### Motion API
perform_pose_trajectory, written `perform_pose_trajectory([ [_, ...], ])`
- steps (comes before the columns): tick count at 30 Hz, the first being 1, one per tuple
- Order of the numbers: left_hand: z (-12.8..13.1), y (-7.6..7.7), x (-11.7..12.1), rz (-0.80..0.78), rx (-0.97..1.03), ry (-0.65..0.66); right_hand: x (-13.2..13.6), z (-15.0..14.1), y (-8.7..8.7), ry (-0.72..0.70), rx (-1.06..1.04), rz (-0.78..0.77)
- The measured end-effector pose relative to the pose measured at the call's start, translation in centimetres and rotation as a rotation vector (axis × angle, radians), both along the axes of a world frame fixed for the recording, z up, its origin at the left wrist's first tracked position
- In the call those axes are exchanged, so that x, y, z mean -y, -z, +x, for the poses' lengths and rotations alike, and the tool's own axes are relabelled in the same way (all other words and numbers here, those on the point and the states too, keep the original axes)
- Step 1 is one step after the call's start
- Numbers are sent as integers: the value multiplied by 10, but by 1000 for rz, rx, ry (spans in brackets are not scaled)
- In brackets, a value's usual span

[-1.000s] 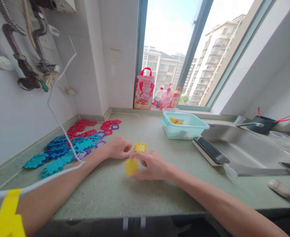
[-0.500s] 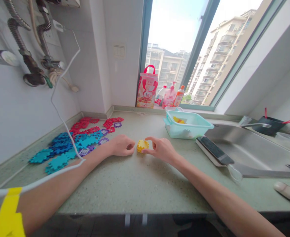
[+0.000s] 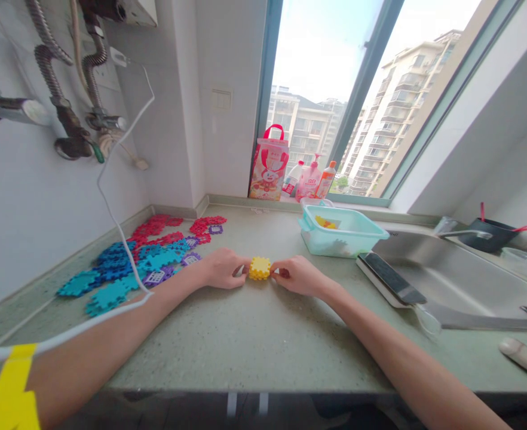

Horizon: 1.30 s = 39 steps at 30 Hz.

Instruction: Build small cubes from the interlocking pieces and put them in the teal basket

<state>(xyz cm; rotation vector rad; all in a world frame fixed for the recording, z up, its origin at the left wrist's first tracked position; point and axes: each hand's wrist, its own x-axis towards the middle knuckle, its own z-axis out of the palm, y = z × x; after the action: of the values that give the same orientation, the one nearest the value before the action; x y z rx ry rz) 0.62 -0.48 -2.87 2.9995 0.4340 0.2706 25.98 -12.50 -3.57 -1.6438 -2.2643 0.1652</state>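
Note:
A small stack of yellow interlocking tiles (image 3: 260, 267) with notched edges stands on the countertop in the middle of the head view. My left hand (image 3: 224, 267) is closed, its thumb and fingertips touching the stack's left side. From the right, my right hand (image 3: 300, 275) pinches the opposite side with thumb and forefinger. Left of my left hand lie loose notched tiles: red tiles (image 3: 155, 227) at the back, dark blue tiles (image 3: 115, 258), turquoise tiles (image 3: 111, 294) and purple tiles (image 3: 158, 276) with white window shapes.
An aqua plastic basket (image 3: 335, 240) with yellow pieces inside stands at the back right. Beside it, a phone (image 3: 391, 278) lies at the edge of the steel sink (image 3: 460, 275). A white cable (image 3: 111, 203) hangs across the left side. Bottles (image 3: 309, 179) line the windowsill.
My right hand has placed a further yellow tile on the stack's top, now level, and lowered to its right side. My left hand has come into contact with the stack's left side.

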Motion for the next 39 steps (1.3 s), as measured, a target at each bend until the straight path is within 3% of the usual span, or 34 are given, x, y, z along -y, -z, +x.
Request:
perform_pose_trajectory([
  [10,0,-1,2,-33,27,18,-2,1,-1,57,33,6],
  [13,-1,-1,0,-20,18,23,-2,8,-3,79,-50,79],
  [17,-1,0,-2,-12,12,25,0,10,-4,-74,-201,239],
  [20,-2,2,-3,-25,23,37,2,0,0,-167,-194,226],
  [25,-2,7,-9,-32,35,60,-7,-13,12,-199,-80,113],
  [30,0,5,-9,-24,21,45,-19,-8,21,-207,-15,172],
  [36,-1,-3,-2,-42,-12,5,-16,-5,18,-197,13,208],
  [39,-2,-1,-3,-26,-15,-6,-15,5,8,-235,47,268],
])
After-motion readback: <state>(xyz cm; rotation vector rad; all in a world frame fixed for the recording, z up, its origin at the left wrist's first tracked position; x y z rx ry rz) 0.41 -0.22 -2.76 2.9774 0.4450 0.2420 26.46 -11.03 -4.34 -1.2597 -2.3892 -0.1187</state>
